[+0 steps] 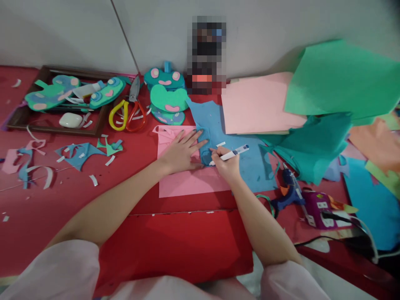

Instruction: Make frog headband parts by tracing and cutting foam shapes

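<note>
My right hand (pixel 225 163) grips a white pen (pixel 235 154) with a blue end, its tip down at a small blue felt piece (pixel 205 143). Flat and with fingers spread, my left hand (pixel 184 152) presses on a pink felt sheet (pixel 193 183), fingertips at the edge of the blue piece. A larger blue felt sheet (pixel 250 162) lies beneath and to the right of my hands. Beyond my left hand, several frog-shaped felt pieces (pixel 167 100) with pink mouths are stacked.
Scissors (pixel 133 100) with yellow and red handles and a dark wooden frame (pixel 56 130) lie at the left, near felt scraps (pixel 79 154). Pink sheets (pixel 259 104) and green felt (pixel 340 79) lie back right. A blue glue gun (pixel 289 193) and purple power strip (pixel 318 208) with cables sit right.
</note>
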